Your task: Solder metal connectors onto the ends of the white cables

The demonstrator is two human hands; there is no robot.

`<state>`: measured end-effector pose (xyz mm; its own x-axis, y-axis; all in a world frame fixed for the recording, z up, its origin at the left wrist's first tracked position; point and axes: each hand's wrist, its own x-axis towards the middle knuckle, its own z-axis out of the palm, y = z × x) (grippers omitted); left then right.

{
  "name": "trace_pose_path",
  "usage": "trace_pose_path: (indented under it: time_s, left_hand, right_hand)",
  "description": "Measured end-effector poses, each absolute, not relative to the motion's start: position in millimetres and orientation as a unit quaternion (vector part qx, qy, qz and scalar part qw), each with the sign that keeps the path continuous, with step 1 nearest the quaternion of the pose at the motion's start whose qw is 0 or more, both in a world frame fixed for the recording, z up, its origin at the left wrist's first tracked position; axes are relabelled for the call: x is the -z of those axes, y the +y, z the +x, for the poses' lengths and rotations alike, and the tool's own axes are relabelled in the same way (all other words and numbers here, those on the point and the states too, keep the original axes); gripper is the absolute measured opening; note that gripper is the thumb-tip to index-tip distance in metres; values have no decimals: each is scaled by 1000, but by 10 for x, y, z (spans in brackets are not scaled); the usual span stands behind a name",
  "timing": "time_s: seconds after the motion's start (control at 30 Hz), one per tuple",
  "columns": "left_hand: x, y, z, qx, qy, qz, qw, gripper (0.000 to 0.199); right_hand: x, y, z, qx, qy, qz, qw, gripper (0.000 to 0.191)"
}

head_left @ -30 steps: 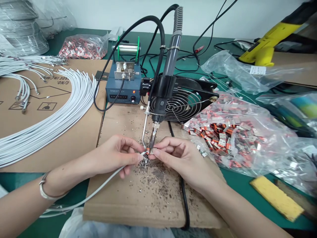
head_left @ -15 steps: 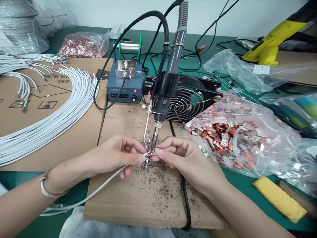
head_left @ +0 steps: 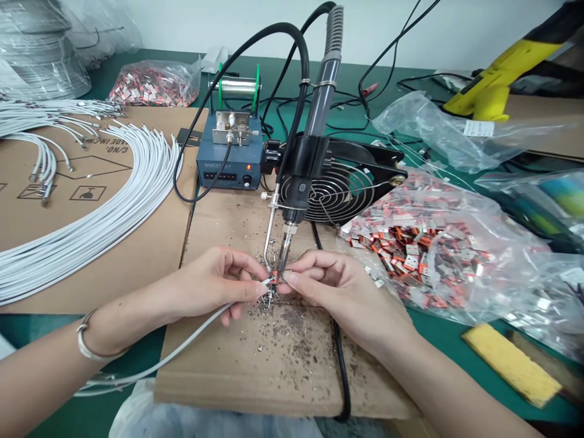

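Connector [head_left: 274,280] and cable tip [head_left: 267,281] lie between hands [head_left: 216,283] [head_left: 340,289].

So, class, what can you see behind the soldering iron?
Behind the iron stands a black fan, its wire grille showing mostly to the iron's right. The part of the fan directly behind the iron is covered, so we cannot see it.

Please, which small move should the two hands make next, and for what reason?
Probably hold both pieces steady at the soldering iron's tip for a moment. The left hand pinches the white cable near its end, the right hand pinches a small connector, and these meet close by the tip. Whether the joint is finished is too small to tell.
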<state>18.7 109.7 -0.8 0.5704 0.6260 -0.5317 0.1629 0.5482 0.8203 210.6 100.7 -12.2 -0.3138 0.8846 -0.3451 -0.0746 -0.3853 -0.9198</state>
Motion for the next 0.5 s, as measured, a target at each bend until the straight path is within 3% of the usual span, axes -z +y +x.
trace_pose_path:
  time_s: [0.5]
  left_hand:
    - [38,1091,189,-138,449,494,732,21]
  right_hand:
    - [160,1025,2108,-692,-443,-455,344,17]
